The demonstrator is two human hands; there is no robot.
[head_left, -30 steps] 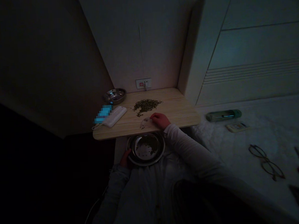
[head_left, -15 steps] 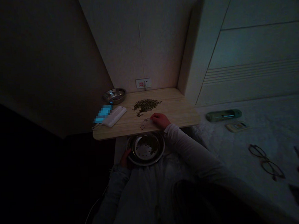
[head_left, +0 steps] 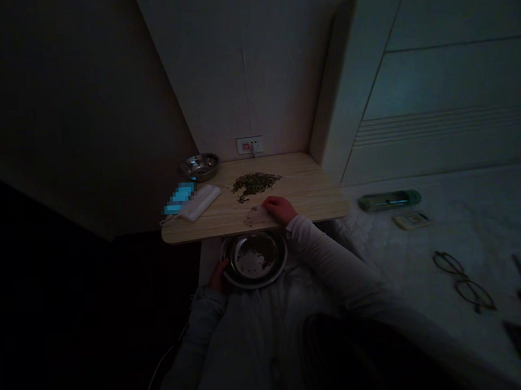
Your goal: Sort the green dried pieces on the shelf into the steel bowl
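Just below the tabletop (head_left: 306, 187)'s front edge, the left hand (head_left: 218, 277) curls onto the bowl (head_left: 265, 284), likely to steady it, while the right hand (head_left: 280, 209), nearly closed, pinches seemingly clear film (head_left: 260, 215) near that edge, grains (head_left: 256, 183) lying mid-tabletop.

Room: dimly lit. Wall (head_left: 214, 75): pale, plain, one thin vertical line running above the socket (head_left: 244, 140). Socket: white plate, red square at its left, plug inserted at right. Tabletop (head_left: 307, 184): light wood grain, rounded corners, set against the wall below the socket. Panel (head_left: 446, 80): broad, pale, grooved, one band of close parallel lines, faint bluish sheen. Bed (head_left: 390, 264): white cover, below the panel. Floor (head_left: 131, 318): lower left, nearly black, material indistinct.
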